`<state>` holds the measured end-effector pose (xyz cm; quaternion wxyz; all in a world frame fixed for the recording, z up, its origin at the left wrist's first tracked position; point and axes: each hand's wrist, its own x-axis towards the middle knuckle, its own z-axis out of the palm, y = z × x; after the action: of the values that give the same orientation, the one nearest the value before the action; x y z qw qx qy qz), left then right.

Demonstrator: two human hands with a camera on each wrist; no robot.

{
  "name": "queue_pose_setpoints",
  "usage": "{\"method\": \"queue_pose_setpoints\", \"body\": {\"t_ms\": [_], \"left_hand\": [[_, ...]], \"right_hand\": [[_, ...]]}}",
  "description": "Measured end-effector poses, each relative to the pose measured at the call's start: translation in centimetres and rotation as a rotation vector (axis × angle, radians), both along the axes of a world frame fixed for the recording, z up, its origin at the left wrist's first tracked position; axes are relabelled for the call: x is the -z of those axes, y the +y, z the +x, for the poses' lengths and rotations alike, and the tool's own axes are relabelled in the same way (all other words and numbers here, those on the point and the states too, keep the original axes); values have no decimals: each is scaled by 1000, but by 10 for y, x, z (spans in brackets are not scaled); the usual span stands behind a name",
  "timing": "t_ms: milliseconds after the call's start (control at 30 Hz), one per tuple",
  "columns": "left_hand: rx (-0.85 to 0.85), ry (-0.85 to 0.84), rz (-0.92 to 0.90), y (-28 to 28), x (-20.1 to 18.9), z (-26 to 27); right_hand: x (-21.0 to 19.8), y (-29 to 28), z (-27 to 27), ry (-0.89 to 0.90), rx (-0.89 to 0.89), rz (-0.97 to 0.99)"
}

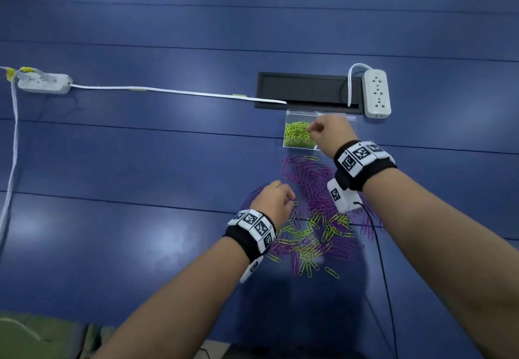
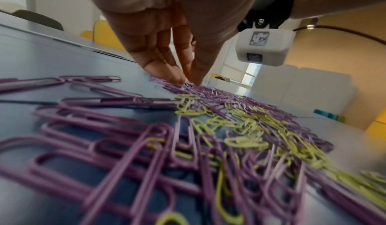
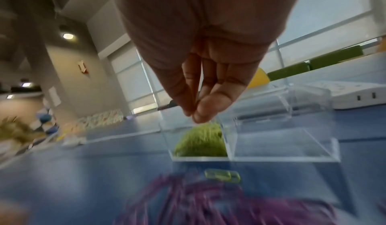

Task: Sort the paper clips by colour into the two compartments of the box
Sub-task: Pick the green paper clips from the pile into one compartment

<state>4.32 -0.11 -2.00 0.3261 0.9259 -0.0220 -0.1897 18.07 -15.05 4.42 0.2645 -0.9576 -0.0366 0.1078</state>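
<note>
- Around the work, a blue table (image 1: 140, 162) carries two white power strips: one far to the left (image 1: 43, 83) with its cord running across to a black recessed cable slot (image 1: 307, 90), the other (image 1: 376, 93) just right of that slot and just behind the box.
- Directly nearer than the slot stands the clear box (image 1: 299, 131); its left compartment holds a heap of yellow-green paper clips (image 1: 297, 134), and in the right wrist view the right compartment (image 3: 286, 144) looks bare, though that picture is blurred.
- One stray yellow-green clip (image 1: 311, 158) lies on the table just in front of the box.
- Between box and person spreads a loose pile of purple paper clips (image 1: 309, 179), with a mixed patch of yellow-green ones (image 1: 309, 240) tangled in at the near side.
- A thin dark cable (image 1: 384, 274) trails from the right wrist toward the near edge.
- The right hand (image 1: 327, 131) hangs over the box's left compartment, fingertips (image 3: 203, 111) pressed together pointing down; whether a clip sits between them, I cannot tell.
- The left hand (image 1: 276, 198) is down on the pile's left edge, fingers (image 2: 167, 73) close together with tips touching purple clips; whether any clip is actually pinched cannot be told.
</note>
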Motion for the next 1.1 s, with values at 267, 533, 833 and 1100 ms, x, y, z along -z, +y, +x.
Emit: {"method": "queue_pose_setpoints", "body": {"t_ms": [267, 533, 833, 1100], "left_hand": [[120, 6, 137, 8, 8, -5], [57, 13, 95, 18, 4, -3], [-419, 119, -328, 25, 1, -10], [-472, 166, -330, 19, 0, -31]], "right_hand": [[51, 2, -32, 120, -194, -378], [62, -7, -39, 141, -21, -288], [52, -34, -61, 114, 203, 28], [50, -51, -76, 142, 347, 48]]}}
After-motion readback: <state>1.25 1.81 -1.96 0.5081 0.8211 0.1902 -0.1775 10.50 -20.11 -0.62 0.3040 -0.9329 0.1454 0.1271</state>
